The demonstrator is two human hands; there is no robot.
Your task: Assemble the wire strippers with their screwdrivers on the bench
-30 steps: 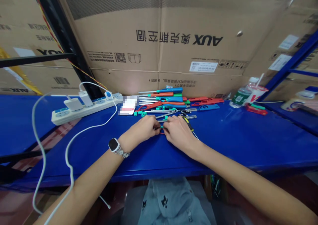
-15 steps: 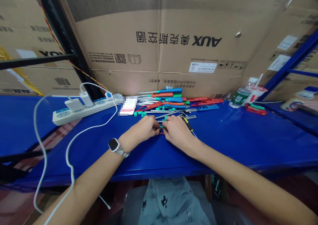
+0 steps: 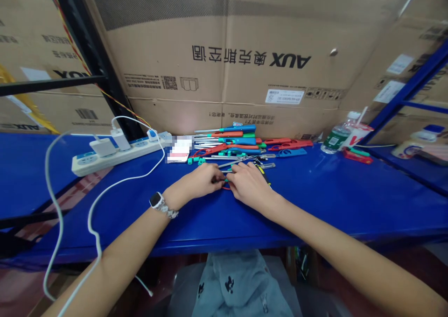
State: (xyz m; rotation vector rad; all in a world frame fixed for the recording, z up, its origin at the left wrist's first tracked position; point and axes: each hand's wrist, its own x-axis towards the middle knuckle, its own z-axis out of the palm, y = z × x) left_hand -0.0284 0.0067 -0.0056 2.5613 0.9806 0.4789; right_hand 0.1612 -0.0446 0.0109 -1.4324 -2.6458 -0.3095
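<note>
My left hand (image 3: 206,179), with a watch on its wrist, is closed near the middle of the blue table (image 3: 315,195). Close beside it, my right hand (image 3: 247,179) is closed too. Between the fingertips a small green part (image 3: 226,180) shows, with a thin red piece (image 3: 227,186) just below it. Most of what the fingers grip is hidden. A yellow and black handle (image 3: 263,173) lies by my right hand. Behind both hands is a pile of long lighter-like tools with blue (image 3: 248,128), orange and red handles and metal rods.
A white power strip (image 3: 101,160) with plugs and cables lies at left. A water bottle (image 3: 336,137) and a white and red cup (image 3: 359,132) stand at right, near red and green pieces (image 3: 357,156). A large cardboard box (image 3: 168,41) rises behind the table.
The view has shifted slightly. My fingers have moved a little around the small green part, and both hands remain close together.
</note>
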